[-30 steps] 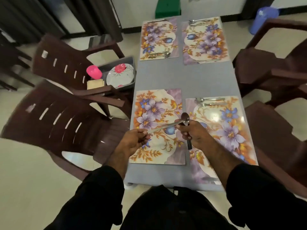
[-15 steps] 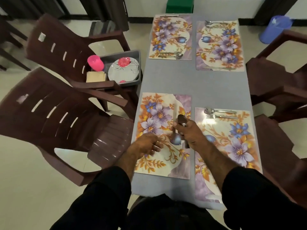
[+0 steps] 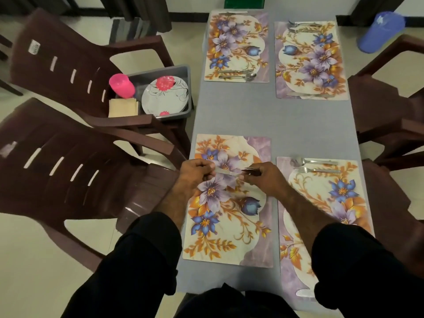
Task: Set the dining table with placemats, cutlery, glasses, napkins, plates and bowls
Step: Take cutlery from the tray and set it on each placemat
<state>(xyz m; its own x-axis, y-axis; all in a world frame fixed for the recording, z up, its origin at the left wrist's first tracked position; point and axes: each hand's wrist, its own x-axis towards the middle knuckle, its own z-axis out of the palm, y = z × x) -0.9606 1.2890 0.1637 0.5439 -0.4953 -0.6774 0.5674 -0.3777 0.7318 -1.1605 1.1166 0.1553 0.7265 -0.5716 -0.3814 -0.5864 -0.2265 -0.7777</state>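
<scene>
Several floral placemats lie on the grey table (image 3: 275, 118). Over the near left placemat (image 3: 229, 226) my left hand (image 3: 195, 172) pinches the handle end of a table knife (image 3: 226, 171), held level. My right hand (image 3: 263, 177) grips dark-looking cutlery (image 3: 250, 170) next to the knife's other end; what pieces it holds is unclear. The near right placemat (image 3: 325, 203) carries a spoon (image 3: 312, 161) and fork (image 3: 316, 171) at its far edge and a knife tip (image 3: 305, 293) at its near edge. Both far placemats hold cutlery too.
On the seat of a brown chair (image 3: 57, 56) left of the table stands a grey tub (image 3: 181, 72) with flowered plates (image 3: 165, 95), a pink cup (image 3: 121, 86) and beige napkins (image 3: 124, 107). More brown chairs flank both sides. A blue container (image 3: 380, 31) stands at the far right.
Both hands rose toward the placemat's far half. The knife, hidden half a second ago, is again held level between them. The spoon in my right hand tipped out of clear sight.
</scene>
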